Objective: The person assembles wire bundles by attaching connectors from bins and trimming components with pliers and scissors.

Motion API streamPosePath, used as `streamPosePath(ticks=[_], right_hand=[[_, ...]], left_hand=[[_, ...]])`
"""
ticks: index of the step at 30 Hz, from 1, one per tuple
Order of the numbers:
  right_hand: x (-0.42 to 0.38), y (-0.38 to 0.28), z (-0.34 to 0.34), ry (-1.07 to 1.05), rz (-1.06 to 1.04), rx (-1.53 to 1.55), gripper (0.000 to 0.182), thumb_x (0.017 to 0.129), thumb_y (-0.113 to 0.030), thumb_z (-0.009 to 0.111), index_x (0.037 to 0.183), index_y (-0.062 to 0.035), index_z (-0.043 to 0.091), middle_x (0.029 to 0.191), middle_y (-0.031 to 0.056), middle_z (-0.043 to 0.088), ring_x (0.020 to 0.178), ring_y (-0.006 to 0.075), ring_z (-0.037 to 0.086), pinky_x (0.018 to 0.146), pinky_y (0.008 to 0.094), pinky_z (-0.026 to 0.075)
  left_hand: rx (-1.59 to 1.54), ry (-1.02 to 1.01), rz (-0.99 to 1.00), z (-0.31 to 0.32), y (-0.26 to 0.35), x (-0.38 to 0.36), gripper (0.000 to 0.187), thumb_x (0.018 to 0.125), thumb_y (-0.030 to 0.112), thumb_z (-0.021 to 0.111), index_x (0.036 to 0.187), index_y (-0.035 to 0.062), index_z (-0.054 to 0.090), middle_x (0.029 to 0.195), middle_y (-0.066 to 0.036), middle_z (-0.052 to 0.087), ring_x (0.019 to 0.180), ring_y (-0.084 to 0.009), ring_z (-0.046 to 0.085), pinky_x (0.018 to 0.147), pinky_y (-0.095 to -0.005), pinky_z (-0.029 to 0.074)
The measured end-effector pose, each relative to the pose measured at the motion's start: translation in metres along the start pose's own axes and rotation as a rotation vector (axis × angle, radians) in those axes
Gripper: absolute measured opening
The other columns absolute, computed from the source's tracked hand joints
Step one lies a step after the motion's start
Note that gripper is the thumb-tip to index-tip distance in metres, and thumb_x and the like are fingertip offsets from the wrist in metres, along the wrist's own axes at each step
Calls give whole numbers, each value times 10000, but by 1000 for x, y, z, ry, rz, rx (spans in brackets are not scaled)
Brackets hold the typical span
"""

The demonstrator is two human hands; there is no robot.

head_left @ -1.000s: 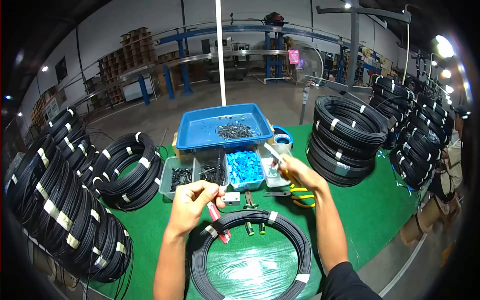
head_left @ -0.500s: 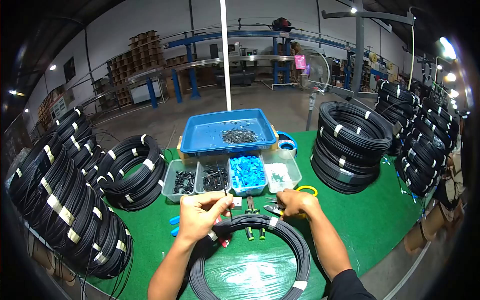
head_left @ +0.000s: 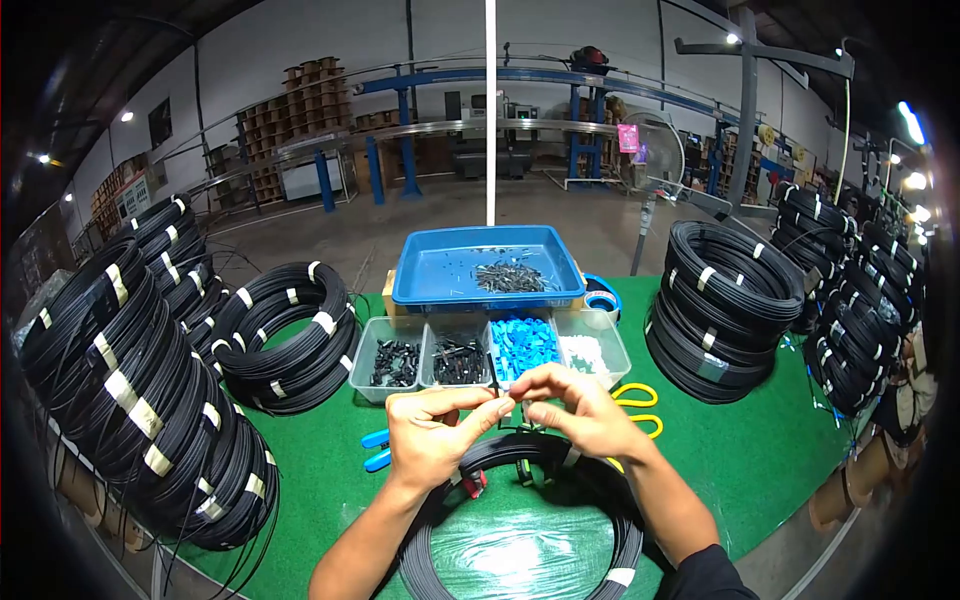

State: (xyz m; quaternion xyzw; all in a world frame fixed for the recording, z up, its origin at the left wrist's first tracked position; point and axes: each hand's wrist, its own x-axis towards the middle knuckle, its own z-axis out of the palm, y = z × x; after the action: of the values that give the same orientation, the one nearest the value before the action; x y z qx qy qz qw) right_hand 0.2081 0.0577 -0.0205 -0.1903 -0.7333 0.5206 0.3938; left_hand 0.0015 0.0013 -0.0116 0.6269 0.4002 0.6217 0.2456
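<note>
One thin black cable strand (head_left: 493, 375) standing upright above near black cable coil (head_left: 629, 530); left hand (head_left: 435, 440) pinching it, fingertips together; right hand (head_left: 582, 412) curling alongside, fingertips nearly closed, hold unclear. I'm favouring firm pinch, strand straight.

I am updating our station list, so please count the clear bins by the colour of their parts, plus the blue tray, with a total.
Clear bins with black parts: 2
Clear bin with blue parts: 1
Clear bin with white parts: 1
Blue tray: 1
Total: 5
</note>
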Motion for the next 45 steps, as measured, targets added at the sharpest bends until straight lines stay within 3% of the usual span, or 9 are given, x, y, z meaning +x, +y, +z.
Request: streamPosePath(ticks=[3,8,10,14,16,19,28,32,45], right_hand=[[0,-3,15,-30,-57,116,311,958,-97,654,1235,9,561,1174,76,633,1117,155,612,993,314,479],[-4,-7,7,-101,-118,16,209,927,-53,679,1123,0,628,1097,96,656,1006,182,651,915,325,512],[-7,-8,8,0,-87,12,122,902,-37,700,1012,3,665,1024,97,669,933,174,656,847,318,525],[-8,-16,3,11,-72,-195,155,852,-63,737,1004,-32,744,905,50,705,918,154,607,864,318,473],[-7,-19,-4,3,-80,-258,151,835,-61,737,982,-46,764,878,51,704,901,173,588,867,337,447],[-8,-23,-12,5,-69,-295,133,827,-55,730,956,-42,761,862,59,698,894,183,587,856,338,446],[-9,-34,-22,30,-86,-385,100,820,-26,695,906,-31,746,825,55,711,833,188,583,818,345,444],[-7,-31,-21,44,-146,-384,75,825,-35,735,894,-9,746,788,49,702,758,153,579,749,319,434],[-7,-33,-18,58,-115,-460,78,817,-37,710,886,-27,745,780,53,701,784,179,583,772,338,444]], left_hand=[[18,29,169,0,7,0,103,782,3,821,850,-41,758,739,-61,729,557,-35,540,487,-187,366],[-151,18,48,2,5,-3,181,775,-3,817,933,-40,737,808,-99,750,585,-43,590,506,-172,419],[-135,29,-23,4,10,-3,223,758,68,853,943,-13,759,801,-39,747,567,26,520,444,-153,283],[-304,61,-109,3,7,-3,285,763,30,835,1020,-37,732,849,-91,754,612,1,586,475,-140,338],[-295,53,-156,-4,17,-1,512,754,-9,811,1215,-109,612,888,-157,746,781,-150,707,763,-259,555],[-346,71,-150,-10,21,1,640,760,-17,812,1318,-135,522,892,-143,751,761,-106,688,688,-210,516],[-440,275,38,-42,29,14,690,786,14,798,1389,-74,473,884,-102,740,705,-84,655,672,-202,517],[-99,33,144,-32,28,10,672,718,61,849,1321,-10,563,885,-48,755,569,26,456,495,-146,292],[-213,111,88,-36,37,10,527,801,-17,763,1281,-41,548,833,-74,739,654,-46,606,587,-181,432]])
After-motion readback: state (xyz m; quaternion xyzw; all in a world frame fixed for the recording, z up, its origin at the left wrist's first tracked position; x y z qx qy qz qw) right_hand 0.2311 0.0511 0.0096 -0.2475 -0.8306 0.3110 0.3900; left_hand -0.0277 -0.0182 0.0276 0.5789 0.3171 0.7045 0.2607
